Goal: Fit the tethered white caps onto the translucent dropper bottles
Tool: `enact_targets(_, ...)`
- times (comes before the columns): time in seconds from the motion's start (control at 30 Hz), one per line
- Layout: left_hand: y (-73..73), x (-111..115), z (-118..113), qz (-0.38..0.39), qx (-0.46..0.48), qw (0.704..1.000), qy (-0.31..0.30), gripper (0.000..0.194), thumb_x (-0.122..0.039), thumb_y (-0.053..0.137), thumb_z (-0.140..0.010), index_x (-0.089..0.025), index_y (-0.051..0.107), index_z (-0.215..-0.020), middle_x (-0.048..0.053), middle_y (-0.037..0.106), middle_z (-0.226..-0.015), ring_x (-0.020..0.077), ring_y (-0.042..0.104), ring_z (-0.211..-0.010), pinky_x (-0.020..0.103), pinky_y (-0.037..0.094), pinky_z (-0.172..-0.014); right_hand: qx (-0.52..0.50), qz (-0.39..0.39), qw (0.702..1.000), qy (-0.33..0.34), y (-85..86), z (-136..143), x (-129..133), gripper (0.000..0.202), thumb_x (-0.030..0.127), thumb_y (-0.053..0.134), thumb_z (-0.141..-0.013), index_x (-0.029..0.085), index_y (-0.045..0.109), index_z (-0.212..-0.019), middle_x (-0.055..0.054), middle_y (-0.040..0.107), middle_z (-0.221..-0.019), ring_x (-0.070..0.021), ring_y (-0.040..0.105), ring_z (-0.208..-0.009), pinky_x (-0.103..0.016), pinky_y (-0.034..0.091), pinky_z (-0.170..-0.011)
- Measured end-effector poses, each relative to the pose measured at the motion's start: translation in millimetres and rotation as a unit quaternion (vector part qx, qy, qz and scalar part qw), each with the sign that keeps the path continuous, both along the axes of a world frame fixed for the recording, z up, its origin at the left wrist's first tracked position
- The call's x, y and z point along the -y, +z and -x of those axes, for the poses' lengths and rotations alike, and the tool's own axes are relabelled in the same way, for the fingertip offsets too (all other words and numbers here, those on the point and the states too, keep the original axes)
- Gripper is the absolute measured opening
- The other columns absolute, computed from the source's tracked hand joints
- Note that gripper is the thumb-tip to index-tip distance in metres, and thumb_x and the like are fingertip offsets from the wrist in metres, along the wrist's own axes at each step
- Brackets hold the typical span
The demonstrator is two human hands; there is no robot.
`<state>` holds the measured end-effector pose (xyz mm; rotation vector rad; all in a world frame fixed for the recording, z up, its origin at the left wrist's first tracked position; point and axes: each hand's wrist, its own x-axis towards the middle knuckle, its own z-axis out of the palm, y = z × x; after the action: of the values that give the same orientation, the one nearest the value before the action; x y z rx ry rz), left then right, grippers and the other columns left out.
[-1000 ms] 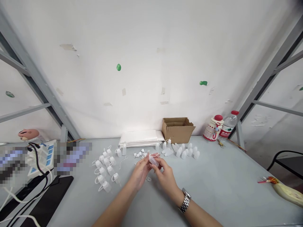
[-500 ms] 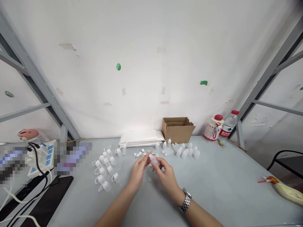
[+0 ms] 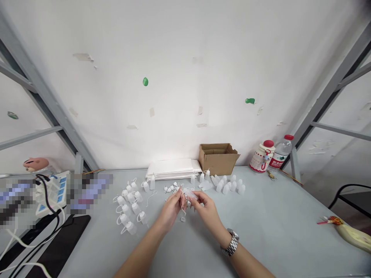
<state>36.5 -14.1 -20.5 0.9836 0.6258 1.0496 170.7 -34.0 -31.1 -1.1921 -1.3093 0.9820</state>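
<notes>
In front of me my right hand [image 3: 204, 205] pinches a small translucent squeeze bottle [image 3: 189, 193] between thumb and fingers, tilted with one end toward the left. Against that end my left hand [image 3: 171, 208] is closed, its fingertips pinching a small white plastic piece [image 3: 182, 189], mostly hidden. Under the fingers a thin white strap and a loose ring-shaped cap [image 3: 182, 219] show; whether the two are joined I cannot tell. Small white caps [image 3: 171, 188] lie just behind my hands. To the left stand several capped bottles [image 3: 135, 208] with looped straps.
Several uncapped bottles [image 3: 226, 188] stand at the right, beside flat clear pieces [image 3: 206, 186]. Behind are white envelopes [image 3: 171, 169], an open cardboard box [image 3: 218, 164], a red-lidded jar [image 3: 261, 158] and a water bottle [image 3: 281, 154]. A power strip [image 3: 52, 197] with cables sits far left.
The squeeze bottle has turned from steeply tilted to nearly level, and my right hand has shifted slightly right. A white strap now shows below my left fingers.
</notes>
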Motion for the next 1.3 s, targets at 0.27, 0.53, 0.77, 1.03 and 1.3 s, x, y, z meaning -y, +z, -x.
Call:
enact_targets(0.27,-13.1,-7.3,-0.5,0.005,-0.093,0.994,0.063,0.041,-0.055,0.054,-0.074,-0.018,0.051,-0.058,-0.003,0.049,-0.053,0.0117,0.044,-0.053,0.026,0.035,-0.059,0.028,-0.024,0.999,0.017,7.0,4.6,6.2,0.021,0.037,0.058,-0.077,0.018,0.066,-0.084,-0.001,0.064,-0.069,-0.0156,0.053,-0.063,-0.027,0.043,-0.062)
enact_targets(0.53,-10.1,-7.8,0.8,-0.038,-0.115,0.974,0.192,0.029,-0.046,0.067,-0.066,-0.018,0.060,-0.072,0.000,0.060,-0.067,0.0162,0.056,-0.070,0.027,0.041,-0.069,0.047,-0.008,0.999,0.010,3.6,6.6,5.5,0.023,0.037,0.060,-0.076,0.017,0.065,-0.086,0.000,0.062,-0.063,-0.0159,0.053,-0.061,-0.027,0.043,-0.062)
enact_targets(0.77,-9.4,-6.6,3.0,0.021,-0.062,0.990,0.125,0.026,-0.038,0.066,-0.068,-0.016,0.070,-0.081,0.007,0.069,-0.084,0.0212,0.057,-0.088,0.031,0.039,-0.082,0.052,-0.009,0.999,-0.002,-3.6,9.3,5.4,0.025,0.035,0.058,-0.078,0.019,0.064,-0.095,-0.002,0.067,-0.076,-0.0165,0.055,-0.065,-0.027,0.044,-0.064)
enact_targets(1.03,-3.4,-1.8,2.2,0.114,0.017,0.993,0.039,0.027,-0.033,0.063,-0.070,-0.018,0.069,-0.091,0.009,0.066,-0.104,0.0242,0.053,-0.104,0.031,0.040,-0.083,0.081,-0.031,0.996,-0.027,-7.1,9.1,5.5,0.022,0.033,0.057,-0.078,0.020,0.064,-0.094,-0.003,0.068,-0.086,-0.0169,0.056,-0.070,-0.028,0.044,-0.067)
enact_targets(1.3,-5.4,1.1,-1.1,0.039,-0.024,0.996,0.078,0.024,-0.034,0.060,-0.074,-0.018,0.069,-0.090,0.009,0.065,-0.104,0.0236,0.054,-0.101,0.032,0.038,-0.085,0.225,-0.051,0.968,-0.104,-18.5,9.3,6.4,0.024,0.040,0.054,-0.081,0.020,0.063,-0.089,-0.003,0.064,-0.074,-0.0189,0.053,-0.068,-0.029,0.042,-0.064)
